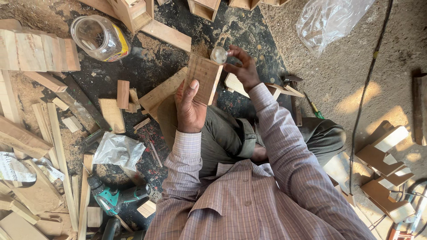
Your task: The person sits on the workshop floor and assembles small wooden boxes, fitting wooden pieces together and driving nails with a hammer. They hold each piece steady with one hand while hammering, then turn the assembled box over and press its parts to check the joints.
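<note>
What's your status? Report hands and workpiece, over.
Left hand grips wooden block. Right hand pinches clear knob at block's top corner. Nothing between them.

Long-sleeved checked pinkish-grey shirt (pixel 249 200), buttoned cuffs; dark olive trousers (pixel 231 138)

We see even, soft daylight on the floor (pixel 347 58), with brighter sun patches to the right of the black cable (pixel 362 102). Left of that cable the ground reads darker. Focus is sharp throughout; edges bend slightly outward, and the plastic bag (pixel 329 18) shows mild glare.
</note>
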`<action>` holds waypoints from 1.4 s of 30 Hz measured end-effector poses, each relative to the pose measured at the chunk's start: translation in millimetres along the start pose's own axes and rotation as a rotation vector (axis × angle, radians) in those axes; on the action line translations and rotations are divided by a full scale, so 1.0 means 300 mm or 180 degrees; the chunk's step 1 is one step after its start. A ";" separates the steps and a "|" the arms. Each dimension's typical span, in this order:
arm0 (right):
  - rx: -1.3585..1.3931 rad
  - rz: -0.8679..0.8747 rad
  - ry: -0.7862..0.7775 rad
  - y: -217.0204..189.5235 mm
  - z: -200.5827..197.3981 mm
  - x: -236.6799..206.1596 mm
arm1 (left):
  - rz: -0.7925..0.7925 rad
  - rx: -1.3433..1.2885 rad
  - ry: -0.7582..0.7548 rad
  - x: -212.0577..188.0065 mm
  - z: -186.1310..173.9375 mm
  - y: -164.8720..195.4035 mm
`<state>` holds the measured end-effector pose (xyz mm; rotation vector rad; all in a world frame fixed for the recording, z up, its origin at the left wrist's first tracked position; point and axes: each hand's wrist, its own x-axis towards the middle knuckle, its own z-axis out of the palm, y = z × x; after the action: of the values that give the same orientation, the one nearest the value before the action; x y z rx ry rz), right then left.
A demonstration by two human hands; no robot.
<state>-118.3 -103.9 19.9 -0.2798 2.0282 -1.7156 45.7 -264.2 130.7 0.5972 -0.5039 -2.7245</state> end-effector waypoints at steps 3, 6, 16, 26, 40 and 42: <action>0.1307 0.0228 -0.0266 -0.098 -0.036 -0.096 | 0.0004 0.0047 0.0058 -0.004 0.015 0.001; 0.1532 -0.0183 -0.0518 -0.250 -0.057 -0.235 | -0.0162 0.0074 -0.0067 -0.012 0.027 0.005; -0.1775 -0.2286 -0.0077 -0.672 -0.041 -0.546 | -0.0533 -0.0539 0.0120 -0.138 0.060 -0.052; -0.2174 -0.2480 0.0049 -0.719 -0.118 -0.687 | -0.0721 -0.0853 -0.0134 -0.260 0.161 -0.104; -0.2945 -0.2607 0.0730 -0.738 -0.218 -0.790 | -0.0826 -0.0651 -0.0289 -0.351 0.240 -0.153; -0.3457 -0.2774 0.0835 -0.742 -0.232 -0.795 | -0.0865 -0.0637 -0.0301 -0.359 0.250 -0.154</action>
<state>25.1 18.1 295.4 -1.5123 3.1407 -0.7730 95.3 -163.6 213.1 0.5193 -0.1768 -3.0227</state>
